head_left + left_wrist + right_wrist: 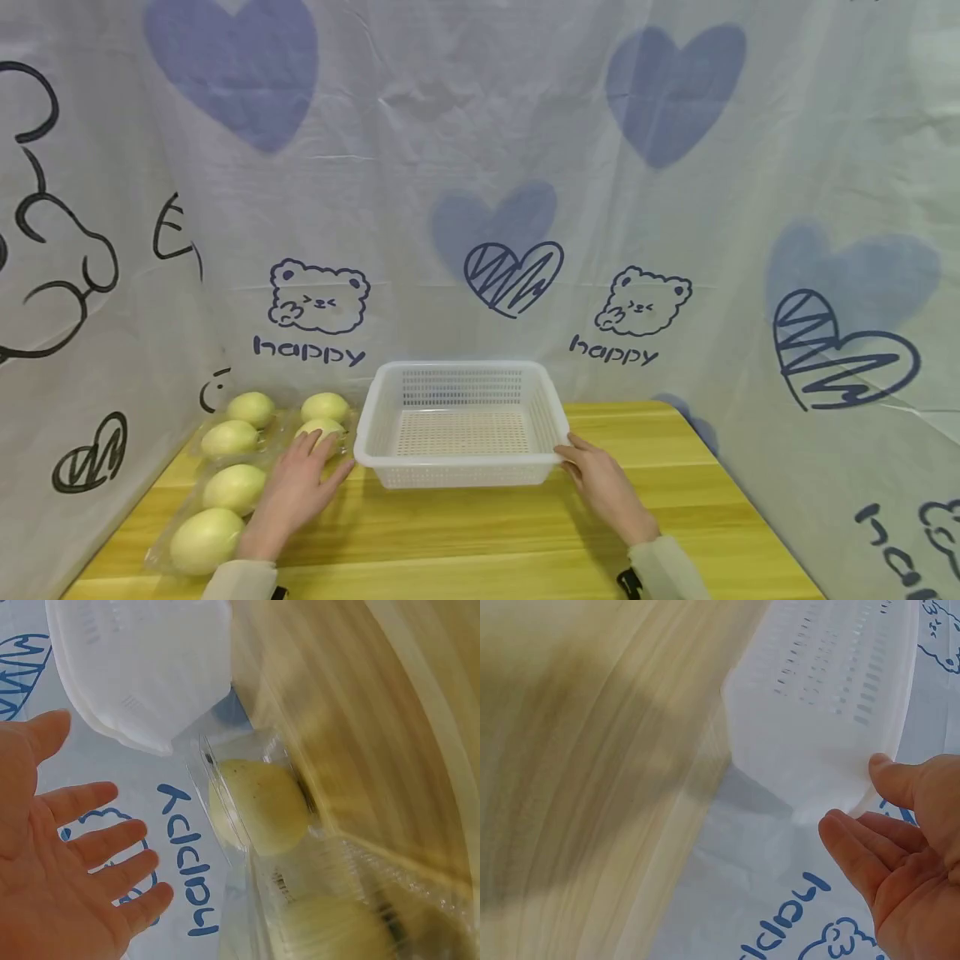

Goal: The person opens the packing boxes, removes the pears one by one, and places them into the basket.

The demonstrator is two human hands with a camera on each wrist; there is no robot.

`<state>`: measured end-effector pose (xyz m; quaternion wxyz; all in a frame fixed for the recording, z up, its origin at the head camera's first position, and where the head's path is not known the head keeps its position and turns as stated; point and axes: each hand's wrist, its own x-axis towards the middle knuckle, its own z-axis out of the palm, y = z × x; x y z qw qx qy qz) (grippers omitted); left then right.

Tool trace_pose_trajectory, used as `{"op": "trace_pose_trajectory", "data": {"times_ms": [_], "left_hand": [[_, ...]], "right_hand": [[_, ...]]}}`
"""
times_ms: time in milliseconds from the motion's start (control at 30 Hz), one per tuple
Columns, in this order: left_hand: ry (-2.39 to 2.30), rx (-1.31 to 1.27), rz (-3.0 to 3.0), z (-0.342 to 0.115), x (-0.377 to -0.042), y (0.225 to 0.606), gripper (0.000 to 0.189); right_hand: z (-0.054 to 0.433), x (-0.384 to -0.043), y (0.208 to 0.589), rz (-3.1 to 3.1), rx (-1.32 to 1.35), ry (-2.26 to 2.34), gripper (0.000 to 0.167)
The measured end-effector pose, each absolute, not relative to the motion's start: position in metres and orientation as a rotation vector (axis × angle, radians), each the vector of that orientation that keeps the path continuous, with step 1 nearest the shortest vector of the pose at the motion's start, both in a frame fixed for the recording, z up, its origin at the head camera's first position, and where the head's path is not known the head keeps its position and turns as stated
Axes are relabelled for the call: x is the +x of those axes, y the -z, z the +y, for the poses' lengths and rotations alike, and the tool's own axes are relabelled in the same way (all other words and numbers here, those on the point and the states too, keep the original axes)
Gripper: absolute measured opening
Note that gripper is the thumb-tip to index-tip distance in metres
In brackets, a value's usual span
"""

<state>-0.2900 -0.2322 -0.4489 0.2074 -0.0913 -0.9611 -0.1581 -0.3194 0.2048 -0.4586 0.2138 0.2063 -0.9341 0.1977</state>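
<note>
A white plastic basket (461, 472) with slotted walls stands on the wooden table. At its front right corner my right hand (603, 487) grips the rim, thumb on the front wall and fingers around the side, as the right wrist view shows of the basket (810, 712). My left hand (296, 492) has its fingers spread and holds nothing. Its thumb points toward the basket's front left corner, and its fingertips overlap a pale yellow oval fruit (324, 427) in the head view. Another such fruit (262, 806) lies in a clear plastic tray in the left wrist view.
Several more pale yellow fruits (206, 542) sit in clear plastic trays along the left side of the table (450, 550). A white cloth (465, 325) printed with hearts and bears hangs behind the table and at both sides.
</note>
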Motion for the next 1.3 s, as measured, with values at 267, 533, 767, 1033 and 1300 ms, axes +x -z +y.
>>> {"op": "trace_pose_trajectory", "data": {"times_ms": [267,533,767,1033,1300], "left_hand": [[0.425,-0.114,-2.799,-0.244,-0.284,0.450,0.057],[0.401,0.013,-2.944,-0.255,-0.274,0.451,0.069],[0.384,0.040,-3.006,-0.265,-0.269,0.452,0.061],[0.378,-0.012,-3.053,-0.288,-0.261,0.450,0.043],[0.370,-0.118,-3.006,-0.305,-0.260,0.454,0.039]], "right_hand": [[0.205,-0.319,0.460,-2.565,0.569,-0.550,0.026],[0.206,-0.319,0.460,-2.551,0.573,-0.557,0.026],[0.205,-0.320,0.462,-2.555,0.543,-0.523,0.026],[0.203,-0.318,0.463,-2.546,0.541,-0.543,0.025],[0.202,-0.317,0.462,-2.538,0.536,-0.519,0.025]]}}
